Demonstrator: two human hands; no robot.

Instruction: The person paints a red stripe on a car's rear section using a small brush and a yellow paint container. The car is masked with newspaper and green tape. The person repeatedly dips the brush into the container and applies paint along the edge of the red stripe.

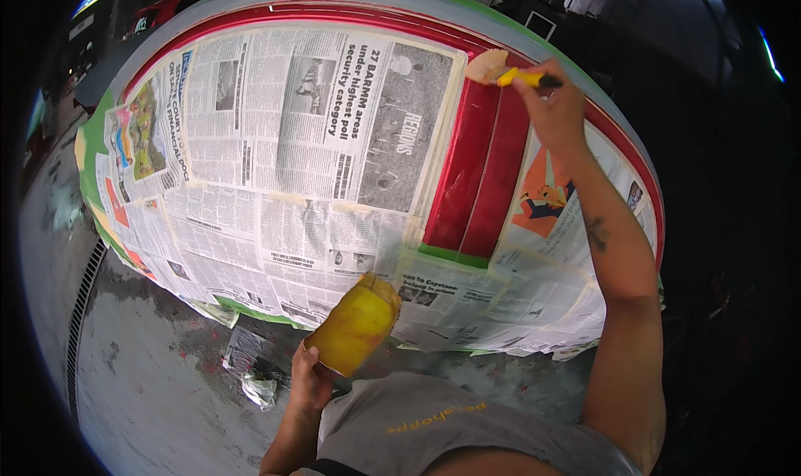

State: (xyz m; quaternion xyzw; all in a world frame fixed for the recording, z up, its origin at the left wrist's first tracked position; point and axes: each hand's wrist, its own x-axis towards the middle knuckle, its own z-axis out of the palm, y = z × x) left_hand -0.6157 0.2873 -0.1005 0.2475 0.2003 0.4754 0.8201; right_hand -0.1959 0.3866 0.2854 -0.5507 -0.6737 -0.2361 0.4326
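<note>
My right hand (557, 100) is closed around the yellow and black handle of a paintbrush (519, 77). Its wide pale bristles lie at the top of a red strip (471, 176) on a car body, seemingly against the paint. Low in the middle, my left hand (312, 377) grips the lower end of a yellow, translucent-looking container (359, 326) with an uneven rim, tilted; its contents cannot be made out. Newspaper sheets (250, 134) taped along their edges cover the panels on both sides of the red strip and below it.
A red rail (350, 10) curves along the top of the car body, with green and grey edges beyond. Crumpled plastic (259, 390) lies on the stained concrete floor (167, 392) beside my left arm. A drain grate (83, 309) runs along the floor at far left.
</note>
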